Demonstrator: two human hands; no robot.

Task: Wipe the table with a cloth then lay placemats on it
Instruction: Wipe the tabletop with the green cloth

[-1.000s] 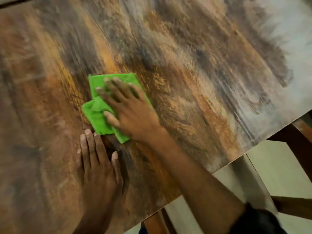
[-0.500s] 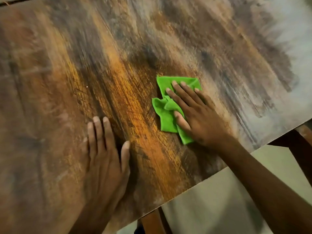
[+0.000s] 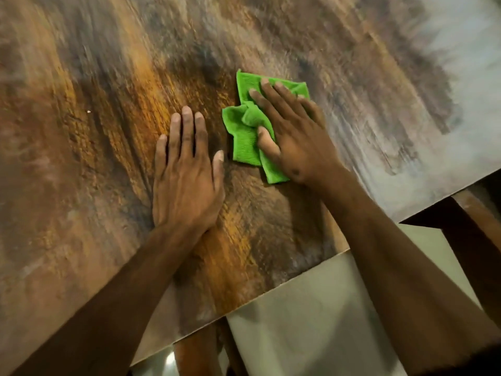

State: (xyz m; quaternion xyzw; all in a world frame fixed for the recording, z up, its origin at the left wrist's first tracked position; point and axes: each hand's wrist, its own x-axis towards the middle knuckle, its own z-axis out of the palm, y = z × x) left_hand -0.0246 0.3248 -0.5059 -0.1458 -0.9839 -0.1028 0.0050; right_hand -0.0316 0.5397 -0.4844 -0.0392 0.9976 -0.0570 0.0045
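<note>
A crumpled green cloth [image 3: 242, 132] lies on the brown streaked wooden table [image 3: 95, 131], right of centre. My right hand [image 3: 294, 137] presses flat on top of the cloth, fingers spread over it and thumb on its lower fold. My left hand [image 3: 187, 175] rests palm down on the bare tabletop just left of the cloth, fingers apart and holding nothing. The part of the cloth beneath my right palm is hidden. No placemats are in view.
The table's near edge [image 3: 271, 291] runs diagonally from lower left to upper right. Below it lies a pale floor [image 3: 311, 321]. A dark wooden chair or leg [image 3: 466, 234] stands at the right beside the table edge.
My right hand slid the cloth from the left part of the table to the right, then stayed near the left hand. The view shifted, bringing both forearms into sight.
</note>
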